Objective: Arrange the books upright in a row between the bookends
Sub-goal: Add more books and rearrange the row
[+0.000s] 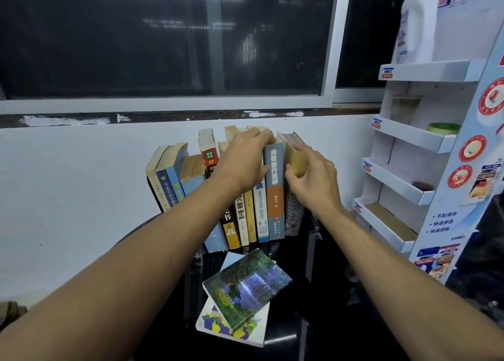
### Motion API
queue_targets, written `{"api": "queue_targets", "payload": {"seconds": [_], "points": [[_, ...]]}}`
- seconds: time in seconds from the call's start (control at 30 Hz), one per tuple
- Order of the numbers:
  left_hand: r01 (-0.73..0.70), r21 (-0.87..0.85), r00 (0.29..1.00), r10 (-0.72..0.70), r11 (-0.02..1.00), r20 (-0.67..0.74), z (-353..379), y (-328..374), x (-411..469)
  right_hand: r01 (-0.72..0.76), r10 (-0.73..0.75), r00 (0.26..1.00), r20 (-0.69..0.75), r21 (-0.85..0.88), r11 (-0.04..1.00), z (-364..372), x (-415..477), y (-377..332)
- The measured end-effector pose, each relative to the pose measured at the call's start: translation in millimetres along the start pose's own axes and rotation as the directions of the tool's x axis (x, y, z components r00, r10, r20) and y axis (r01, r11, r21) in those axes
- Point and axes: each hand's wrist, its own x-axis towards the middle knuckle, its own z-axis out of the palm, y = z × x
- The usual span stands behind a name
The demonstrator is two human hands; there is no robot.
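Glossy black table (313, 319); paper books (274, 191) (yellowed, rough edges); glossy waterfall cover (246, 287).

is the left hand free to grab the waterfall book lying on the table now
Probably not yet: the left hand grips the tops of the upright books. The waterfall book lies uncovered atop a white book, nearer the person, so the way looks free once it lets go.

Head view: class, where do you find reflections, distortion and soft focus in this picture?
Head view: the dark window mirrors lights as streaks; the glossy black table reflects the book row; the wide-angle lens tilts the window frame and the rack at right; the bottle near the top edge looks soft.
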Motion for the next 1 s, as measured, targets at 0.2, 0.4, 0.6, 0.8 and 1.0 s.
{"api": "queue_targets", "payload": {"seconds": [0.2, 0.4, 0.6, 0.8, 1.0], "points": [[0.005, 0.0, 1.0, -0.005, 1.0, -0.001, -0.3, -0.5, -0.4, 0.021, -0.023, 0.998, 0.059, 0.034, 0.999, -5.4, 2.4, -4.0], [0.011, -0.017, 1.0, -0.01, 1.0, 0.005, -1.3, -0.1, -1.5, -0.001, -0.012, 0.978, 0.21, 0.06, 0.998, -24.9, 8.7, -7.3], [0.02, -0.031, 1.0, -0.02, 0.999, 0.005, -1.6, 1.4, -1.5, -0.029, -0.03, 0.785, 0.619, 0.085, 0.996, -47.6, 18.8, 10.1], [0.016, -0.023, 1.0, -0.016, 1.0, 0.003, -0.9, 4.4, -1.1, 0.004, -0.045, 0.826, 0.562, 0.074, 0.997, -36.6, 14.7, 7.9], [0.024, -0.001, 1.0, -0.024, 1.0, -0.011, 0.9, 1.4, -2.2, 0.017, -0.059, 0.815, 0.577, 0.077, 0.997, -33.2, 15.8, 6.3]]}}
